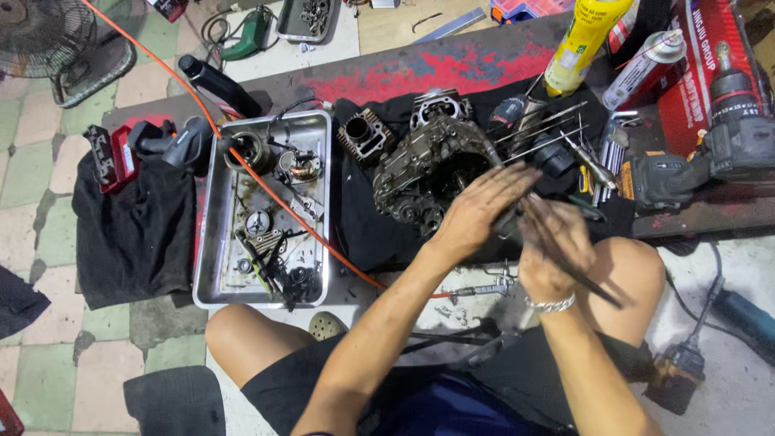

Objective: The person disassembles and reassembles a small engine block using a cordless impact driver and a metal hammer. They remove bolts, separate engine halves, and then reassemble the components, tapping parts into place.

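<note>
A grimy grey-brown engine case (pixel 428 165) sits on a black cloth (pixel 363 226) over a board (pixel 476 60) of worn red paint scuffed with black, and an orange cable (pixel 266 190) crosses the dull silver tray (pixel 211 242) on the left. At the far right stand a yellow bottle (pixel 583 40), a white-and-red spray can (pixel 646 69) and a red box (pixel 710 48) with white lettering. The floor (pixel 32 161) is a checker of pale green and beige tiles, stained dark, and the right hand (pixel 553 250), smeared with black grease, wears a silver chain bracelet (pixel 550 304).
</note>
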